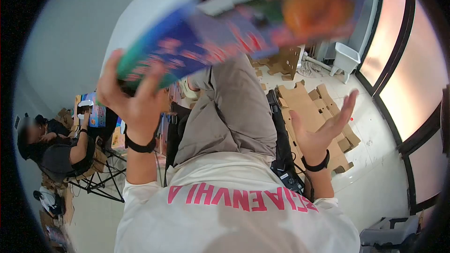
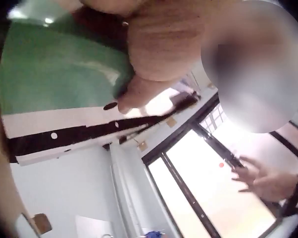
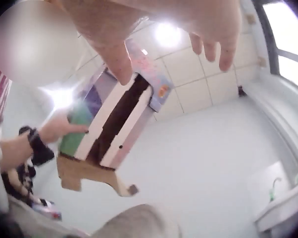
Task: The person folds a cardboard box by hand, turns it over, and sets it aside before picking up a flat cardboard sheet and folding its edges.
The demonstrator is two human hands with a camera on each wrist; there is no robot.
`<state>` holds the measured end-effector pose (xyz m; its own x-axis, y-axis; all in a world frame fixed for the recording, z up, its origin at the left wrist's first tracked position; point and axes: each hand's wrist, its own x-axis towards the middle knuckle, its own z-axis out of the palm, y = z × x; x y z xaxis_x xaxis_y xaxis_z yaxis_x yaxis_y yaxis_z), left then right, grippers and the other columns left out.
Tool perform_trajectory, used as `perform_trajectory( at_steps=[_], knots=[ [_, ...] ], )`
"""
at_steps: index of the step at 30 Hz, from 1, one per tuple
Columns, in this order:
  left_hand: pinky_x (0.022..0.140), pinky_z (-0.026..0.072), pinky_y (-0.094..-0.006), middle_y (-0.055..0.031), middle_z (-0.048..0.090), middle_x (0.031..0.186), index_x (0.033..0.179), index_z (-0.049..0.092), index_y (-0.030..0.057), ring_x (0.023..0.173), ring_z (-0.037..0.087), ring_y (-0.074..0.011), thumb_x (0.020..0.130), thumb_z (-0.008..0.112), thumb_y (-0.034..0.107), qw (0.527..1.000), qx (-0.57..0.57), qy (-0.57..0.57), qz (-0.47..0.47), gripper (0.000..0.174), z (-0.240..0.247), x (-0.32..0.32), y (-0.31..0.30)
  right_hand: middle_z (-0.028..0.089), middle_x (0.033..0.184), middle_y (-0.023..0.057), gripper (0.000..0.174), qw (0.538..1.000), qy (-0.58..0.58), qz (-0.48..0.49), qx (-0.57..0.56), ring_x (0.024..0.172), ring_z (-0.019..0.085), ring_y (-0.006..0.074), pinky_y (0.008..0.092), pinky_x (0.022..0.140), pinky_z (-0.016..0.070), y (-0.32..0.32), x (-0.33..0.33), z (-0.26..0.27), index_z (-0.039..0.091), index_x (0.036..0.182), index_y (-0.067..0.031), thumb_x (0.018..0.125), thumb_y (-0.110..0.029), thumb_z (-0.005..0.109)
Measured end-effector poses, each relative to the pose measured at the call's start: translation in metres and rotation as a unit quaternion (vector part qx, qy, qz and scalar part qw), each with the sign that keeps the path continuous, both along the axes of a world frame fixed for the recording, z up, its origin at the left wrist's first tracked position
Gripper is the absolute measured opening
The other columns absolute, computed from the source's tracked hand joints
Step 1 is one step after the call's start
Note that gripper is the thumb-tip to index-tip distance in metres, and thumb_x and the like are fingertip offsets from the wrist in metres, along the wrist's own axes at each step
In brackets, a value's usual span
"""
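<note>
A colourful printed cardboard box (image 1: 187,42), blurred in the head view, is held up over the lap. My left hand (image 1: 136,91) grips its green end, fingers and thumb on the edge. In the right wrist view, the box (image 3: 84,130) shows a long dark slot between two pale strips, with a brown cardboard flap (image 3: 89,173) hanging from its lower end. The left wrist view has the green panel (image 2: 55,74) close beside the fingers. Apart from the box, to the right, my right hand (image 1: 323,131) has its fingers spread and nothing in it.
Flattened brown cardboard (image 1: 304,112) lies on the floor at the right, near a white basin (image 1: 346,61). At the left, a seated person (image 1: 65,154) works at another printed box (image 1: 97,115). Frosted windows (image 1: 398,65) line the right side.
</note>
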<state>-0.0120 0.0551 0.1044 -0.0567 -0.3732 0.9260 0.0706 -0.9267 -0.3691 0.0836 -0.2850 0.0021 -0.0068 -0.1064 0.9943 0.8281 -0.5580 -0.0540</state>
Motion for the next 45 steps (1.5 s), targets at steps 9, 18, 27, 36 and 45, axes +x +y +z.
perform_trajectory(
  at_steps=[9,18,27,36,45],
  knots=[
    [0.099,0.0410,-0.0471,-0.0097,0.059,0.131,0.112,0.074,0.0384,0.118,0.057,-0.0320,0.070,0.085,0.032,0.966,0.090,0.240,-0.027,0.044,-0.018,-0.015,-0.045,0.037,0.156,0.0161,0.060,0.977,0.052,-0.197,-0.055,0.146,0.022,0.0516,0.0693,0.113,0.0095,0.006,0.003,-0.016,0.056,0.136,-0.0293,0.080,-0.019,0.077],
    [0.116,0.0287,-0.0469,0.0006,0.059,0.139,0.132,0.062,0.0453,0.126,0.057,-0.0248,0.081,0.068,0.012,0.953,0.088,0.226,0.184,0.061,-0.008,-0.040,-0.042,0.053,0.138,0.0110,0.074,0.981,0.131,-0.087,-0.115,0.132,0.045,0.0348,0.0562,0.113,0.0226,0.012,-0.015,0.005,0.058,0.135,-0.0165,0.065,-0.018,0.084],
    [0.101,0.0445,-0.0453,-0.0130,0.064,0.125,0.123,0.063,0.0047,0.116,0.059,-0.0307,0.081,0.077,0.023,0.917,-0.069,0.336,-0.202,0.048,-0.040,-0.018,-0.042,0.048,0.139,0.0136,0.103,0.961,0.217,0.148,0.089,0.124,0.050,0.0267,0.0391,0.106,0.0409,0.003,-0.003,0.016,0.041,0.147,-0.0043,0.060,-0.012,0.096],
    [0.104,0.0387,-0.0359,-0.0104,0.049,0.133,0.137,0.043,0.0008,0.120,0.049,-0.0203,0.101,0.058,0.017,0.691,-0.476,0.312,-0.445,0.042,-0.072,0.054,-0.032,0.045,0.147,0.0131,0.092,0.812,0.364,0.436,0.135,0.131,0.047,0.0223,0.0360,0.107,0.0417,0.013,-0.002,0.004,0.029,0.155,-0.0003,0.082,-0.016,0.083],
    [0.095,0.0421,-0.0289,-0.0076,0.054,0.125,0.125,0.054,0.0003,0.110,0.051,-0.0156,0.099,0.063,0.016,0.765,-0.430,0.243,-0.414,0.032,-0.086,0.051,-0.044,0.052,0.131,0.0062,0.050,0.759,0.447,0.447,0.155,0.114,0.051,0.0140,0.0264,0.100,0.0415,0.036,0.017,-0.012,0.035,0.151,0.0010,0.107,-0.020,0.049]
  ],
)
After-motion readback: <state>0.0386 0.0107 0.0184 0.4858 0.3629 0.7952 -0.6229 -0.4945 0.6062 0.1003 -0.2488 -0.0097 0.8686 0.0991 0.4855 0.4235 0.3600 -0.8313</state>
